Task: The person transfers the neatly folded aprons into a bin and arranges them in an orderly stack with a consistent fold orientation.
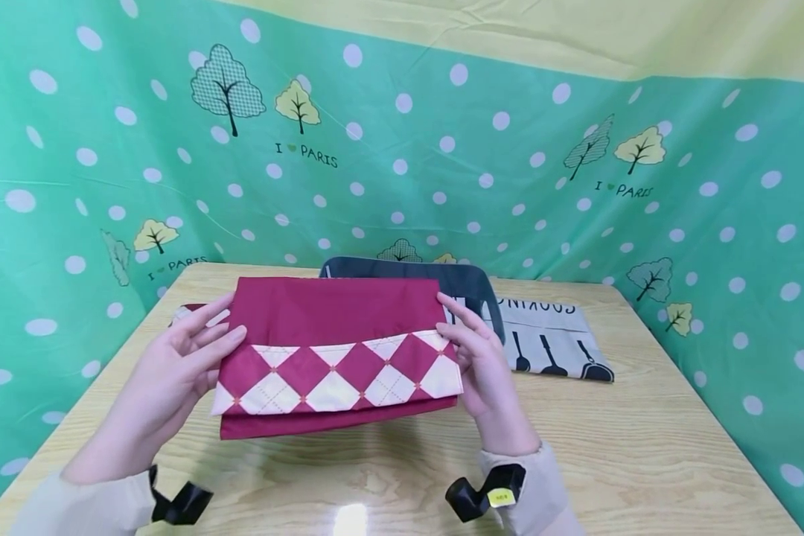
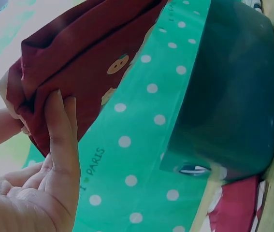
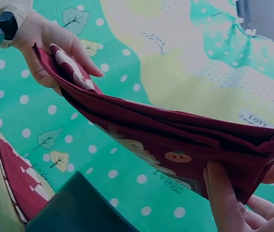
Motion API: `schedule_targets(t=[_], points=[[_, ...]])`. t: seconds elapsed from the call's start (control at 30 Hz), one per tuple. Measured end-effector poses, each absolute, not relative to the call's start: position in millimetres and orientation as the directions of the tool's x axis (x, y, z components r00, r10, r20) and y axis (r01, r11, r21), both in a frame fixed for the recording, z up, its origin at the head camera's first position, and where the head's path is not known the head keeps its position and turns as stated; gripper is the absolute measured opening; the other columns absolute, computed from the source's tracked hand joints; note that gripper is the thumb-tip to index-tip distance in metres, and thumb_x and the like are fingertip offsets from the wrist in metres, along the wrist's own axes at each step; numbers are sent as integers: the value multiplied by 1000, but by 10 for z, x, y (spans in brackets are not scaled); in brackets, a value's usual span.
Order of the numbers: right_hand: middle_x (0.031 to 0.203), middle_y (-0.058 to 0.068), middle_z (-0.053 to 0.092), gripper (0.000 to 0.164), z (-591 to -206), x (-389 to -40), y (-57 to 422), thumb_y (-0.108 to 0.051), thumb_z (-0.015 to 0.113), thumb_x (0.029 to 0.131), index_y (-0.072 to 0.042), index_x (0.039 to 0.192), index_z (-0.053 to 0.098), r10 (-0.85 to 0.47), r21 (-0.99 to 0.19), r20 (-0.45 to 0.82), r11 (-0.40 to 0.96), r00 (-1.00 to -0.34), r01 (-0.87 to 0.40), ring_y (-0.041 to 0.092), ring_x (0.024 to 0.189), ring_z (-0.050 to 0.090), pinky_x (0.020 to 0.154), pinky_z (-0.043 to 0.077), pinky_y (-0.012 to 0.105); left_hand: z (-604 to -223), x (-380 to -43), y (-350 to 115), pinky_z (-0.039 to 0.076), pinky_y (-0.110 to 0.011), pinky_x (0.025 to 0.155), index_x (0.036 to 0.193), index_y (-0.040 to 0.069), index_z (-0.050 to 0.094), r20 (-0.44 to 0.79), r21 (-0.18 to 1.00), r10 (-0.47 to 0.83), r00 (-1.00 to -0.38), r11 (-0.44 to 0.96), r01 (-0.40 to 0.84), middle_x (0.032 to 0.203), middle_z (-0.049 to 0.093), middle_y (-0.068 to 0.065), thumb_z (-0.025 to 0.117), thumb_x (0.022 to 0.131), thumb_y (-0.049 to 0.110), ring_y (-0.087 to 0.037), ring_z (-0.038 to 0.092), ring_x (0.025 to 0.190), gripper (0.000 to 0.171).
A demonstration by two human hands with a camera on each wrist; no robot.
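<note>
A folded maroon cloth (image 1: 335, 309) with a white-and-maroon argyle band is held up over the table between both hands. My left hand (image 1: 181, 365) grips its left edge, thumb in front and fingers behind. On the opposite edge, my right hand (image 1: 482, 365) pinches the cloth between thumb and fingers. Several stacked layers of the maroon cloth (image 3: 175, 130) show from the side in the right wrist view, along with a small orange face print on its underside.
Behind the cloth stands a dark blue-grey bin (image 1: 442, 272), partly hidden. To its right lies a folded white cloth (image 1: 552, 339) with black utensil prints. Another maroon-and-white cloth (image 2: 236, 205) lies at the bin's left. A green polka-dot curtain (image 1: 402, 164) hangs behind the wooden table (image 1: 643, 447).
</note>
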State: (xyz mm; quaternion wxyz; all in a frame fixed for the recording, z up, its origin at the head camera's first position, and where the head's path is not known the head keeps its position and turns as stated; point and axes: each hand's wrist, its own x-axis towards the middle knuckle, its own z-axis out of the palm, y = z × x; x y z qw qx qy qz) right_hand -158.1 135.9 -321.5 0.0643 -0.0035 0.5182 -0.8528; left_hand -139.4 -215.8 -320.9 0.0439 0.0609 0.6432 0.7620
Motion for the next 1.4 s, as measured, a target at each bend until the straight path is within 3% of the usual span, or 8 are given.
schedule_targets(t=[0.3,0.43,0.53,0.77,1.1,1.27,1.4], points=[[111,0,70,49,-3186,-1591,1484,-8,50,98,-21,146,49,-91,-897,-70,-430,-993,103,4,68,67,71,58,19,-3142,-1463,-2046,60,-27,79,159,14,19,64,971,223,-973,-241,9,129,65,4,52,101,4,-13,70,105,68],[100,-2,72,49,-3183,-1609,1524,-6,51,98,-20,146,49,-61,-914,-80,-395,-995,97,3,62,65,66,56,18,-3102,-1466,-1989,60,-26,76,159,19,20,56,974,220,-974,-226,5,127,64,3,55,100,4,-13,70,103,70],[91,-2,71,49,-3176,-1630,1557,-5,52,98,-19,145,50,-44,-929,-81,-359,-996,91,3,57,61,61,54,17,-3076,-1470,-1948,60,-27,75,156,21,27,50,979,210,-976,-202,7,125,65,2,57,99,6,-13,71,100,66],[102,-2,71,43,-3112,-1682,1668,-7,55,98,-10,141,54,-52,-961,-77,-264,-996,88,7,71,69,66,58,21,-3017,-1518,-1852,61,-29,76,138,17,49,16,994,215,-977,-108,-7,122,64,2,63,97,12,-15,73,93,43],[100,-4,71,46,-3023,-1744,1779,-9,56,98,-4,144,50,-87,-982,-65,-173,-994,79,7,75,70,72,59,23,-2938,-1595,-1747,55,-20,89,150,12,42,-5,999,205,-979,43,3,148,44,-9,67,95,26,-6,66,108,62],[94,-9,72,48,-2981,-1776,1828,-6,55,99,-3,146,47,-95,-986,-61,-150,-994,74,3,68,65,63,55,18,-2889,-1664,-1713,56,-20,88,150,12,43,-25,993,194,-981,119,-1,145,47,-9,67,95,28,-4,66,106,62],[97,-13,73,48,-2938,-1807,1879,-3,54,99,2,146,44,-99,-993,-23,-116,-995,34,1,72,64,60,51,15,-2831,-1727,-1682,57,-21,87,150,12,43,-42,988,194,-980,154,-12,134,55,-4,67,96,28,-5,67,102,61]])
